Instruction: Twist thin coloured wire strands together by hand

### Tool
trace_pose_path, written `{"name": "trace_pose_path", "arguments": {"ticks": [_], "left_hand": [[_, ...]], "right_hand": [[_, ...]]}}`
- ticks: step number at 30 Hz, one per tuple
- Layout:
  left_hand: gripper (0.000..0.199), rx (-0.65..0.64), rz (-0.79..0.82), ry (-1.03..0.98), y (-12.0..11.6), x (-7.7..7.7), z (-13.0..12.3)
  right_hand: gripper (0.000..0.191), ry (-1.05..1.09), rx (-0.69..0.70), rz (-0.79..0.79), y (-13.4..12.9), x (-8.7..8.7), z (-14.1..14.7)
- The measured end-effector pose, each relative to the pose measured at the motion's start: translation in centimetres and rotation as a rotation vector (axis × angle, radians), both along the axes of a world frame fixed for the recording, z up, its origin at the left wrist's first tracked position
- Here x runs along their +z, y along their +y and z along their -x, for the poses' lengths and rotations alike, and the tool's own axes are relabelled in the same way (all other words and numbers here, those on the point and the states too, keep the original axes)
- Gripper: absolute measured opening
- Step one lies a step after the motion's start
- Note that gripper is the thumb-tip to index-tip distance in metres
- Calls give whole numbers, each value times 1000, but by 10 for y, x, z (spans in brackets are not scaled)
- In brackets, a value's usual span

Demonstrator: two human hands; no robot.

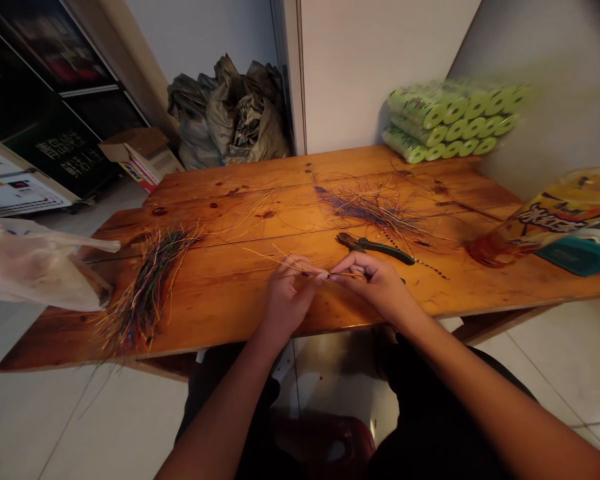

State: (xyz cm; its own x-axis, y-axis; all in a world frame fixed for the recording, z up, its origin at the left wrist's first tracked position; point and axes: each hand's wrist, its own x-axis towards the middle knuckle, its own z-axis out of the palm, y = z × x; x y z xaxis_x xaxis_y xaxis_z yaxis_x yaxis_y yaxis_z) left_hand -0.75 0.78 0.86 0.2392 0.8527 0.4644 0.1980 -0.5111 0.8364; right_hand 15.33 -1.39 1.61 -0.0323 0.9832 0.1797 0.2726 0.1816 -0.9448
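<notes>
Your L hand [287,297] & R hand [375,283] both pinching thin colored wires [285,261], fingertips nearly meeting, above wood table [220,320]. Keep pinch firm, strands straight. Pliers [375,247] just past R hand; loose wire piles [145,287] nearby.

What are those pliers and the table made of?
The pliers seem to be dark steel with green plastic-covered handles, judging by the dull head and smooth grips. The table looks like varnished wood planks, showing grain, knots and a glossy sheen.
</notes>
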Motion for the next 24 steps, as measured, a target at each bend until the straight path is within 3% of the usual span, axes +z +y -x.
{"name": "trace_pose_path", "arguments": {"ticks": [4, 8, 16, 20, 24], "left_hand": [[10, 39, -26, 15, -2, -1, -1], [10, 161, -89, 35, 0, -2, 3], [11, 221, -249, 140, 0, -4, 3], [12, 230, -249, 150, 1, -5, 2], [12, 230, -205, 119, 1, -8, 0]], "right_hand": [[8, -146, -52, -84, -2, -1, 0], [20, -257, -90, -70, -4, -1, 0], [35, 185, 30, 148, -3, 1, 0], [39, 234, -1, 197, -4, 4, 3], [40, 254, -42, 144, -4, 4, 7]]}}
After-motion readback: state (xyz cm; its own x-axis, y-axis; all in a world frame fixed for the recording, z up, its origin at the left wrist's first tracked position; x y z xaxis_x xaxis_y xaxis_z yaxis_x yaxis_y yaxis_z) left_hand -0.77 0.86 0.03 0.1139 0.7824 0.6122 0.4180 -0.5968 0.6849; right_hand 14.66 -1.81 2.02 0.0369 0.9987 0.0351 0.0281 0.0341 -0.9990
